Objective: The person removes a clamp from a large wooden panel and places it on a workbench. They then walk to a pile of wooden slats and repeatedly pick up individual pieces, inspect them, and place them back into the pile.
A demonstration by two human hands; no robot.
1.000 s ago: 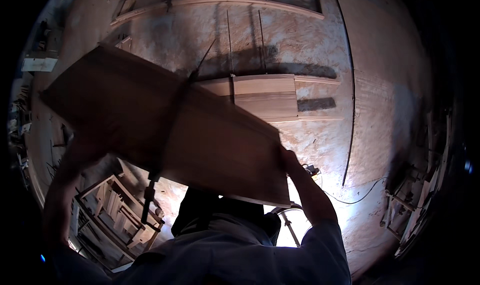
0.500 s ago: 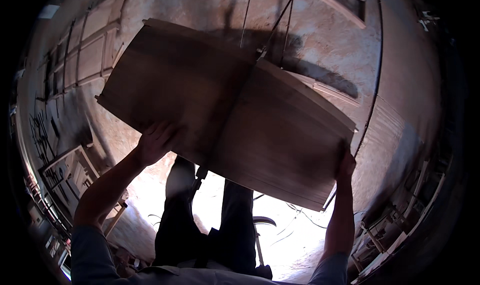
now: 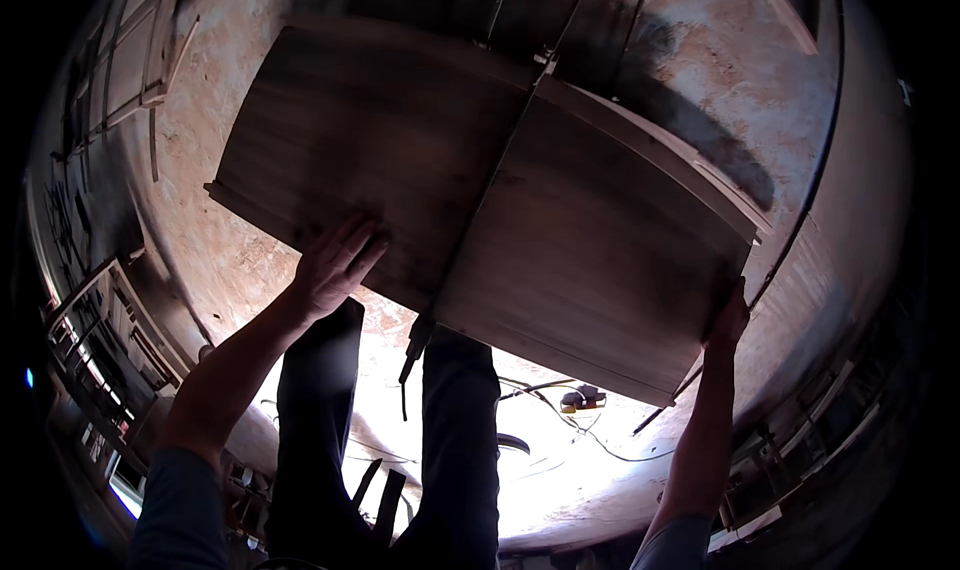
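Wooden panel, fingers at near and right edges, floor alongside

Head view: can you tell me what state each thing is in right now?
Large brown wooden panel: clamp across its middle, both hands at its edges.
Long dark metal bar clamp: fitted across the panel; tightness unclear.
Bare left hand: open, fingers extended.
Bare right hand: at the panel's right end, fingers partly hidden.
Small yellow-and-black object: on the floor.
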